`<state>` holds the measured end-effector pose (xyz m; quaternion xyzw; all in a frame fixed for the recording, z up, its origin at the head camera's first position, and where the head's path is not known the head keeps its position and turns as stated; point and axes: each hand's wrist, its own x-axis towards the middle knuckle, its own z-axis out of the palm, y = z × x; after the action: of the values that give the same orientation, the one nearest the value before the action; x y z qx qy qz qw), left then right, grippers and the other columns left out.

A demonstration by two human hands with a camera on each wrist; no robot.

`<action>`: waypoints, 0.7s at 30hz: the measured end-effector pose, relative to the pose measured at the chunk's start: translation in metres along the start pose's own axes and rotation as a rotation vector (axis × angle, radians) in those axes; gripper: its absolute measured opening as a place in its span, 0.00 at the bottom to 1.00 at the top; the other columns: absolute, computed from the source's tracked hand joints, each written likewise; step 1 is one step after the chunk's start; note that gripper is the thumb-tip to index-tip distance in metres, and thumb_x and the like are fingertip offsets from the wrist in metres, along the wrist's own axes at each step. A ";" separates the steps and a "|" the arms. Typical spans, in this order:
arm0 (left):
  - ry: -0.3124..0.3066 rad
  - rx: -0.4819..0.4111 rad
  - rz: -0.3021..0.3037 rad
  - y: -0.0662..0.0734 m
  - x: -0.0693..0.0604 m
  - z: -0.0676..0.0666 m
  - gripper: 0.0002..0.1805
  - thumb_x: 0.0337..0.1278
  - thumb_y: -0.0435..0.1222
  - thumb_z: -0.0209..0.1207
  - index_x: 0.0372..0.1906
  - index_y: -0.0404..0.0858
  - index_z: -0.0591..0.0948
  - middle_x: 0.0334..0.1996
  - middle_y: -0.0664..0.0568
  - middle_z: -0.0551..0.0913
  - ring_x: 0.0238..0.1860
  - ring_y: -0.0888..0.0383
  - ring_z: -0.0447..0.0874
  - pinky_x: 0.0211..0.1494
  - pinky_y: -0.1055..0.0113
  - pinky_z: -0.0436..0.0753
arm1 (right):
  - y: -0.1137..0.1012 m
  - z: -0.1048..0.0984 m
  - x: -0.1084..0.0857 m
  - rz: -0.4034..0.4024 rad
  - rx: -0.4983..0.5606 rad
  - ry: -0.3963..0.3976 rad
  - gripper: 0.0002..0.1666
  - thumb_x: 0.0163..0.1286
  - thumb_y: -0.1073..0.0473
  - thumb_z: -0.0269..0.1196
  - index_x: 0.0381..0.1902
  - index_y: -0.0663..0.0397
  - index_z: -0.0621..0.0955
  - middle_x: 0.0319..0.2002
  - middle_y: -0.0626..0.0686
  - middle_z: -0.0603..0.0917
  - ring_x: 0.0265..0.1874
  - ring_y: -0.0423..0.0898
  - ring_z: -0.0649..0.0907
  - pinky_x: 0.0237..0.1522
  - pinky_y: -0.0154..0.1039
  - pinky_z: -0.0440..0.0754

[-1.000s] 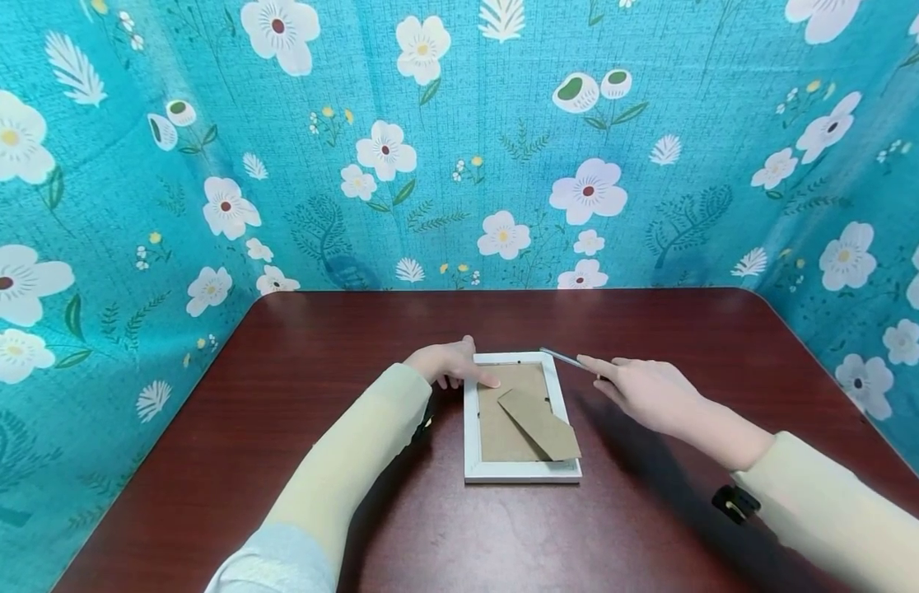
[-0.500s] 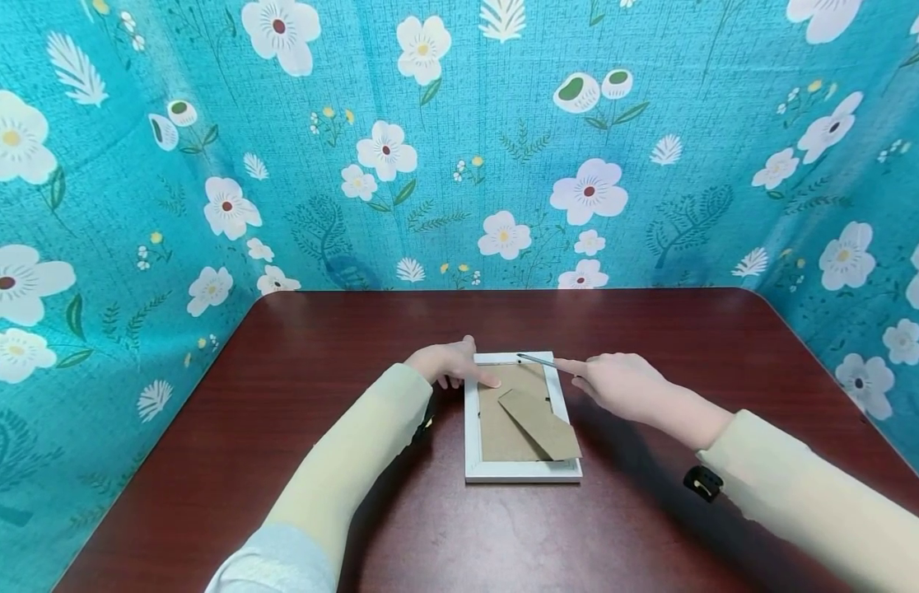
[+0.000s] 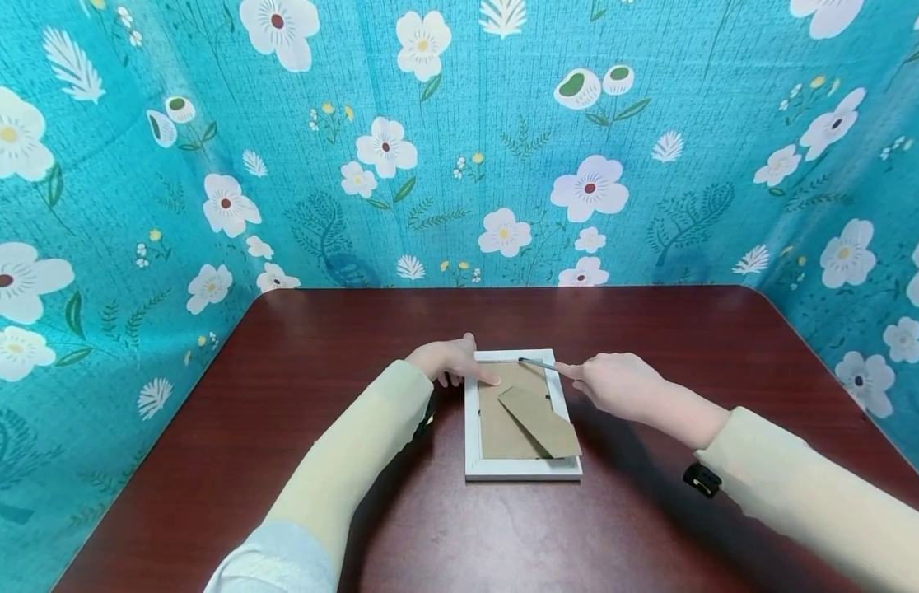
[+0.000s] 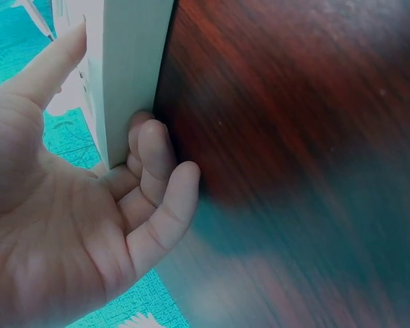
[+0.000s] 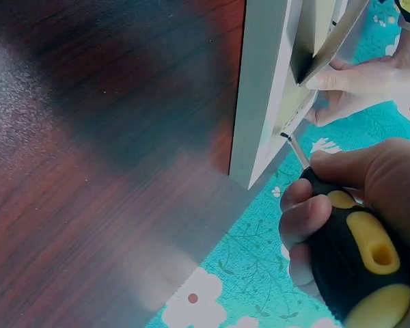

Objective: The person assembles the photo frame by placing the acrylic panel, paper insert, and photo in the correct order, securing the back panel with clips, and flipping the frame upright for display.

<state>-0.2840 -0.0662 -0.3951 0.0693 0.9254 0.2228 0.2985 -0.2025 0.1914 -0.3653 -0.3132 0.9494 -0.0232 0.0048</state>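
Note:
A white picture frame (image 3: 472,445) lies face down on the table, its brown backing board (image 3: 496,432) and slanted easel stand (image 3: 543,422) uppermost. My left hand (image 3: 448,361) holds its far left corner. The thumb presses on the backing, and the other fingers curl against the frame's side (image 4: 126,82). In my right hand (image 3: 618,385) is a screwdriver with a black and yellow handle (image 5: 359,249). Its thin metal shaft (image 3: 541,363) crosses the frame's far right part. The tip meets a small dark tab (image 5: 284,135) at the far edge of the backing.
Dark reddish-brown wood makes up the tabletop (image 3: 341,329). A turquoise flowered cloth (image 3: 459,148) hangs behind it and along both sides. Another small dark tab (image 3: 548,398) shows on the frame's right inner edge.
My right hand has moved left, bringing the screwdriver tip from the frame's far right corner to the tab at the far edge. The left hand and the picture frame stay in place.

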 end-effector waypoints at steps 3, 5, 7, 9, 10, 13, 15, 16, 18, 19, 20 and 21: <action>-0.004 0.010 -0.012 0.001 0.000 -0.001 0.53 0.48 0.56 0.68 0.70 0.35 0.54 0.40 0.44 0.75 0.35 0.51 0.79 0.38 0.59 0.81 | -0.002 0.000 0.000 -0.008 -0.005 -0.005 0.27 0.62 0.64 0.68 0.61 0.55 0.79 0.09 0.42 0.64 0.09 0.38 0.61 0.14 0.32 0.63; -0.007 0.015 -0.022 0.002 -0.001 -0.001 0.54 0.48 0.57 0.68 0.71 0.35 0.53 0.39 0.44 0.75 0.35 0.51 0.78 0.37 0.60 0.81 | -0.004 -0.001 -0.001 -0.013 -0.018 -0.009 0.27 0.62 0.64 0.68 0.61 0.55 0.79 0.09 0.43 0.64 0.09 0.38 0.60 0.14 0.31 0.61; -0.009 0.018 -0.031 0.002 -0.001 -0.002 0.54 0.48 0.57 0.68 0.71 0.36 0.53 0.39 0.43 0.75 0.35 0.51 0.78 0.36 0.60 0.81 | -0.006 -0.002 -0.002 -0.020 -0.027 -0.012 0.27 0.62 0.65 0.68 0.60 0.55 0.79 0.08 0.43 0.64 0.09 0.38 0.58 0.13 0.31 0.60; -0.011 0.017 -0.036 0.002 -0.001 -0.002 0.54 0.48 0.57 0.68 0.70 0.35 0.53 0.38 0.43 0.76 0.34 0.51 0.78 0.36 0.61 0.81 | -0.008 -0.003 -0.002 -0.028 -0.034 -0.017 0.27 0.62 0.65 0.68 0.60 0.56 0.79 0.08 0.43 0.63 0.09 0.38 0.58 0.13 0.31 0.59; -0.014 0.018 -0.038 0.002 -0.001 -0.002 0.53 0.48 0.57 0.68 0.70 0.35 0.53 0.38 0.43 0.76 0.34 0.51 0.78 0.36 0.61 0.81 | -0.009 -0.003 -0.002 -0.030 -0.035 -0.018 0.27 0.62 0.65 0.68 0.60 0.56 0.79 0.08 0.43 0.64 0.09 0.38 0.58 0.13 0.31 0.59; -0.020 0.014 -0.039 0.002 -0.001 -0.002 0.55 0.49 0.56 0.68 0.72 0.35 0.51 0.37 0.43 0.76 0.33 0.52 0.78 0.35 0.61 0.81 | -0.011 -0.003 -0.002 -0.029 -0.031 -0.017 0.27 0.62 0.65 0.68 0.60 0.57 0.79 0.08 0.43 0.64 0.09 0.38 0.57 0.13 0.31 0.57; -0.021 0.012 -0.037 0.002 0.000 -0.002 0.56 0.50 0.56 0.68 0.73 0.35 0.49 0.37 0.44 0.76 0.32 0.52 0.78 0.35 0.61 0.80 | -0.011 -0.002 -0.003 -0.028 -0.030 -0.015 0.27 0.62 0.65 0.68 0.60 0.57 0.79 0.08 0.43 0.63 0.09 0.38 0.57 0.13 0.31 0.56; -0.022 0.011 -0.035 0.002 0.000 -0.002 0.57 0.51 0.56 0.67 0.74 0.35 0.48 0.36 0.44 0.76 0.32 0.52 0.78 0.35 0.61 0.80 | -0.011 -0.001 -0.003 -0.028 -0.033 -0.013 0.27 0.62 0.65 0.68 0.61 0.57 0.79 0.08 0.43 0.63 0.10 0.38 0.56 0.13 0.31 0.55; -0.022 0.010 -0.030 0.003 -0.001 -0.002 0.57 0.51 0.55 0.67 0.74 0.35 0.47 0.36 0.44 0.77 0.31 0.52 0.78 0.35 0.60 0.80 | -0.011 0.001 -0.004 -0.028 -0.037 -0.010 0.28 0.62 0.65 0.67 0.61 0.56 0.78 0.08 0.43 0.63 0.10 0.38 0.56 0.14 0.32 0.54; -0.023 0.012 -0.027 0.003 -0.001 -0.002 0.56 0.51 0.55 0.67 0.74 0.34 0.48 0.36 0.44 0.76 0.31 0.53 0.78 0.35 0.60 0.80 | -0.011 0.002 -0.005 -0.029 -0.041 -0.009 0.27 0.63 0.65 0.67 0.61 0.56 0.78 0.08 0.43 0.63 0.10 0.38 0.56 0.13 0.32 0.54; -0.022 0.014 -0.024 0.003 -0.001 -0.002 0.55 0.51 0.55 0.67 0.73 0.34 0.49 0.36 0.44 0.76 0.31 0.53 0.78 0.35 0.60 0.80 | -0.011 0.003 -0.006 -0.032 -0.046 -0.010 0.27 0.62 0.65 0.68 0.61 0.55 0.79 0.08 0.43 0.63 0.10 0.38 0.56 0.13 0.32 0.55; -0.022 0.014 -0.021 0.003 -0.001 -0.002 0.55 0.51 0.55 0.67 0.73 0.34 0.50 0.36 0.44 0.76 0.31 0.53 0.78 0.36 0.60 0.80 | -0.012 0.005 -0.007 -0.032 -0.055 -0.009 0.27 0.63 0.64 0.67 0.61 0.55 0.79 0.09 0.43 0.63 0.10 0.38 0.57 0.13 0.32 0.55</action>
<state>-0.2840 -0.0648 -0.3916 0.0640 0.9243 0.2123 0.3106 -0.1903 0.1858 -0.3695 -0.3286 0.9445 0.0043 -0.0001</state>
